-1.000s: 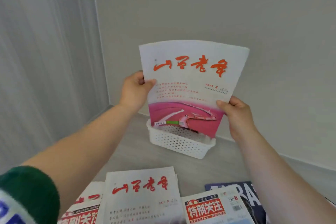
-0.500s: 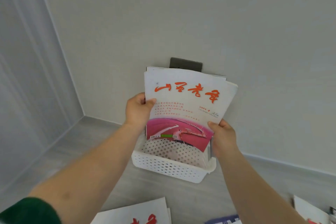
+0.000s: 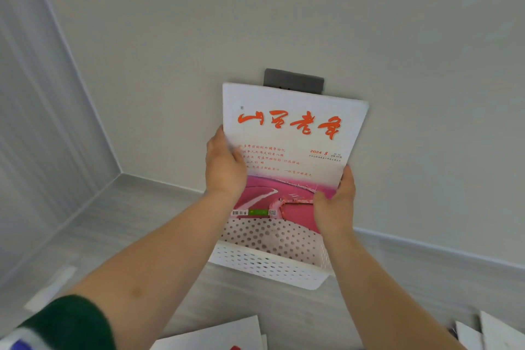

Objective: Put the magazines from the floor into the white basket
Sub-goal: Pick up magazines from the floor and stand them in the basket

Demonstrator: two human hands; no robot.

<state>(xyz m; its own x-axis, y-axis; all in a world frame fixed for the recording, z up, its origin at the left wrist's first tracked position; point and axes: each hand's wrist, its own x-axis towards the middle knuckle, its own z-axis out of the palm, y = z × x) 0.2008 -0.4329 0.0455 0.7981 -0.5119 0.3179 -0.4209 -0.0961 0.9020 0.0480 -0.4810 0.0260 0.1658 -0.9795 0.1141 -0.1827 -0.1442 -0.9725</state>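
- The left hand (image 3: 225, 169) grips the left edge of the magazine (image 3: 287, 150); its thumb lies across the front cover and the other fingers are hidden behind, clamped on the paper
- The right hand (image 3: 335, 204) pinches the lower right edge the same way, thumb on the pink picture, fingers curled behind; both hands are closed on the one magazine
- The magazine stands nearly upright, tilted slightly right; its cover is smooth and white with red brush lettering above and a pink photograph below; its bottom edge sits inside the white basket (image 3: 270, 267), seen through the perforated wall
- The basket is a rectangular plastic tub with rows of small round holes; it rests on the grey wood-grain floor (image 3: 147, 224) against the far wall (image 3: 284, 8), with bare floor open to its left and right
- A dark wall plate (image 3: 294, 81) shows just above the magazine's top edge
- More magazines (image 3: 216, 335) lie flat on the near floor, well apart from the basket; a green cuff (image 3: 65, 324) covers the left arm near the elbow
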